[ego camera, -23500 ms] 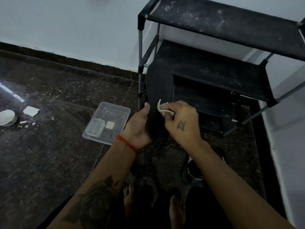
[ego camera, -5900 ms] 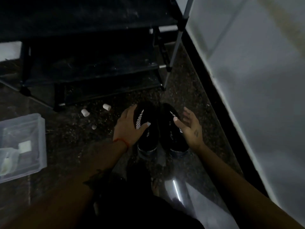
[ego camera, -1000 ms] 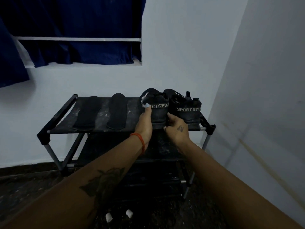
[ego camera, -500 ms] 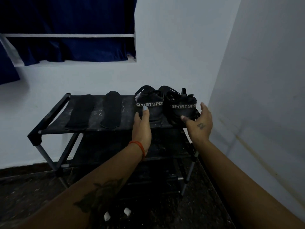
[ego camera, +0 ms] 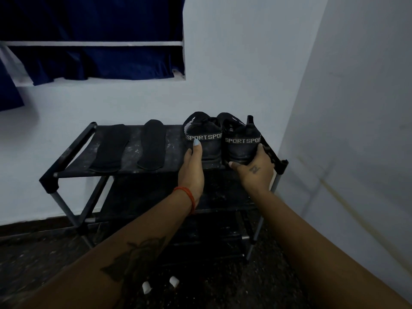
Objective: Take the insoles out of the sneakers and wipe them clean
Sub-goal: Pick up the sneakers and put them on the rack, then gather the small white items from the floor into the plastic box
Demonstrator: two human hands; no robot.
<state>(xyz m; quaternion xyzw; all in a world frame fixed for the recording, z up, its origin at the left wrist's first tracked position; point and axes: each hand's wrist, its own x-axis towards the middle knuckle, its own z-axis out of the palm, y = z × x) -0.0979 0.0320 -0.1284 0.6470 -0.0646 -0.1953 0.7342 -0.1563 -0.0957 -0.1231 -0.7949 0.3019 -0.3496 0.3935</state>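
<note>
Two black sneakers stand heel-first on the top shelf of a black shoe rack (ego camera: 73, 150), at its right end: the left sneaker (ego camera: 204, 134) and the right sneaker (ego camera: 242, 139), both with "SPORT" bands. Two black insoles lie flat on the same shelf, the left insole (ego camera: 111, 148) and the right insole (ego camera: 151, 144). My left hand (ego camera: 191, 168) rests against the left sneaker's heel, thumb up on the band. My right hand (ego camera: 255, 168) cups the right sneaker's heel from below and the right side.
White walls meet in a corner right of the rack. A blue cloth (ego camera: 93, 61) hangs in a wall recess above. Two small white bits (ego camera: 159, 284) lie on the dark speckled floor in front of the rack. Lower rack shelves (ego camera: 156, 192) are dark.
My right hand has closed in from the right onto the right sneaker's heel. My left hand stays at the left sneaker's heel. The sneakers remain on the top shelf.
</note>
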